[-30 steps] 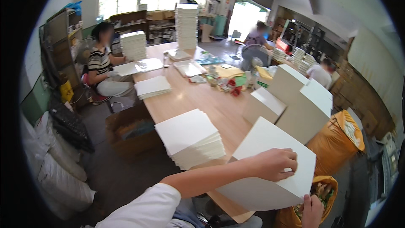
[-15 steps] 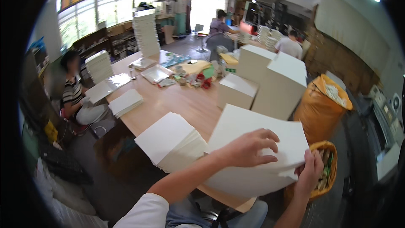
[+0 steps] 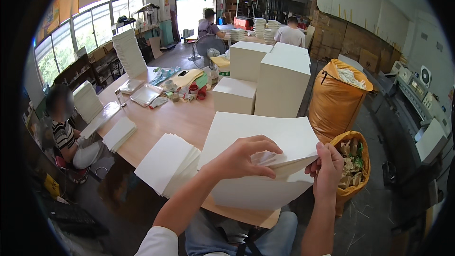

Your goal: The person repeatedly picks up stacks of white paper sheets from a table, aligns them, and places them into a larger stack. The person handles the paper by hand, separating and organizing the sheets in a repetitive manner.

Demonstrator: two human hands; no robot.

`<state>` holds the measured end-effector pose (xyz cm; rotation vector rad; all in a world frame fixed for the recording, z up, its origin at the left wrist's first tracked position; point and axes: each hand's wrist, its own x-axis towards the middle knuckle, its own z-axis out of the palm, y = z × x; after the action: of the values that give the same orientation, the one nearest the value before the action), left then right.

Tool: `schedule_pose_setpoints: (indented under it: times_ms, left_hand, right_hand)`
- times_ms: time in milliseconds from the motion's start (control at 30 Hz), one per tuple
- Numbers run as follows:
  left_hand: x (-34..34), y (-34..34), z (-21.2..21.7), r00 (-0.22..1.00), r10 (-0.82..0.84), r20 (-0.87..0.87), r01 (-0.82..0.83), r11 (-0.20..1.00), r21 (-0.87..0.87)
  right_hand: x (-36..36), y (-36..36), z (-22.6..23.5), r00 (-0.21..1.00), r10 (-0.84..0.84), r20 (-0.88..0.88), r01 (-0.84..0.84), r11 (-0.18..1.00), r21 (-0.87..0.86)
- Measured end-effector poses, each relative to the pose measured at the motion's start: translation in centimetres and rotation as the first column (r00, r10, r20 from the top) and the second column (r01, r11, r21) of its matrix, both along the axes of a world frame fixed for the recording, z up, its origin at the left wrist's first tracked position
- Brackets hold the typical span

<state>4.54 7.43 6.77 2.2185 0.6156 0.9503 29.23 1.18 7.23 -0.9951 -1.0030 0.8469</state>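
The right hand (image 3: 327, 163) is closed in a pinch, thumb on top, on the near right corner of some white sheets (image 3: 298, 160), holding that corner up from the big stack (image 3: 256, 125). The left hand (image 3: 251, 159) is to its left, half open and curved, thumb and fingers well apart, over the stack's near side; whether its fingertips touch the paper I cannot tell. The stack lies under and just beyond both hands, at the near end of the counter (image 3: 175, 123).

Left of the left hand is a fanned pile (image 3: 163, 163), and farther off that way a thinner pile (image 3: 119, 132). Beyond both hands stand a low block (image 3: 233, 96) of paper and, to its right, a taller block (image 3: 283, 80). Red rolls (image 3: 193, 88) lie beyond the left hand, left of the low block. Just right of the right hand is an open sack (image 3: 350, 191), orange, with scraps inside; a bigger sack (image 3: 334, 106) stands beyond it. A co-worker (image 3: 66, 132) sits far to the left of the left hand.
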Motion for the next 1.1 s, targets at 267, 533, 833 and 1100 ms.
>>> schedule_pose_setpoints:
  times_ms: [267,533,833,1100]
  left_hand:
    - [0.6,-0.6,0.2,0.990,0.045,0.133,-0.028,0.991,-0.132]
    - [0.3,-0.6,0.4,0.999,0.001,-0.050,0.000,1.000,0.025]
    - [0.1,0.0,0.0,0.996,-0.059,0.069,0.059,0.998,-0.008]
    - [0.6,0.1,-0.7,0.998,0.027,0.048,-0.035,0.983,0.180]
  right_hand:
    - [-0.1,0.5,-0.9,0.943,-0.117,0.312,0.091,0.991,0.097]
    - [0.1,0.4,0.3,0.989,0.083,-0.126,-0.086,0.996,-0.017]
    - [0.5,0.4,-0.5,0.997,0.054,-0.055,-0.053,0.999,0.011]
    - [0.0,0.2,-0.2,0.997,0.022,0.070,-0.022,1.000,-0.002]
